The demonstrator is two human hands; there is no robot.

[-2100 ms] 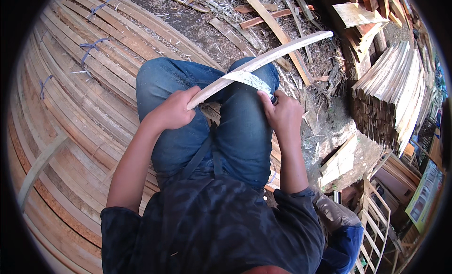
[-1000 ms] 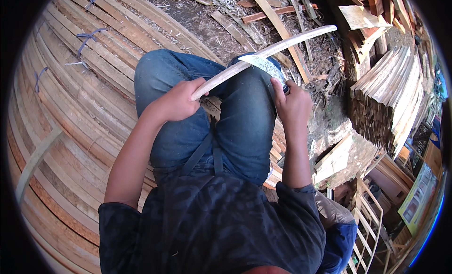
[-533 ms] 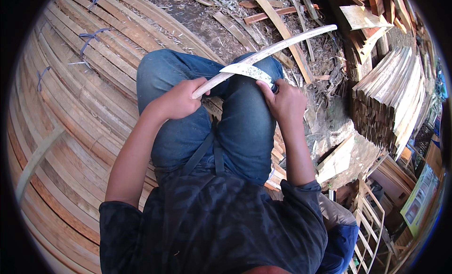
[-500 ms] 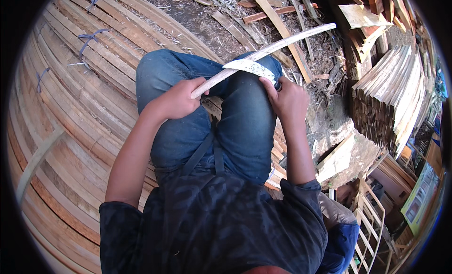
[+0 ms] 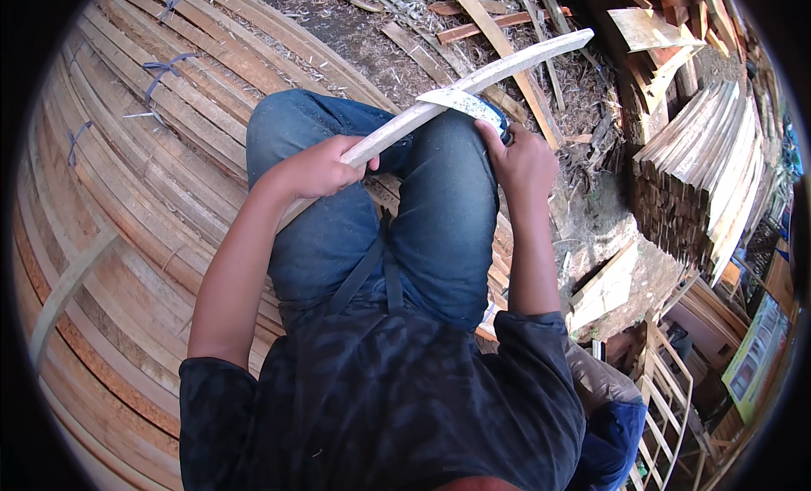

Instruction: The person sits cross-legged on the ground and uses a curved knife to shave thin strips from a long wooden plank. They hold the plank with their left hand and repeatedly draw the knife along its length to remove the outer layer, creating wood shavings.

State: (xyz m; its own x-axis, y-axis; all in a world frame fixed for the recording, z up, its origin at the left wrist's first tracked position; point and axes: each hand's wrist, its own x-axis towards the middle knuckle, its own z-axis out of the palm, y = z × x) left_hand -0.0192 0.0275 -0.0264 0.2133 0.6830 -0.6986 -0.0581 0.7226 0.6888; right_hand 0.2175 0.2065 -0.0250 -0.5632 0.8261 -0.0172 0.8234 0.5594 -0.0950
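Observation:
My left hand (image 5: 328,167) is closed around the lower part of a pale wooden strip (image 5: 524,62), which slants up and away to the right over my knees. My right hand (image 5: 525,160) grips a knife by its handle, mostly hidden in the fingers. The broad, curved, whitish blade (image 5: 467,105) points left and lies across the strip above my right knee. Dark specks mark the blade. Whether its edge bites into the wood cannot be made out.
Long bundled planks (image 5: 160,179) tied with blue straps spread along my left. Loose boards (image 5: 507,48) and shavings litter the ground ahead. A stack of sawn strips (image 5: 697,170) stands at the right. Behind my right elbow is a person's blue garment (image 5: 612,440).
The knife has shifted slightly forward and right along the strip, together with my right hand. The strip's far end has moved a little left and away; my left hand has turned slightly.

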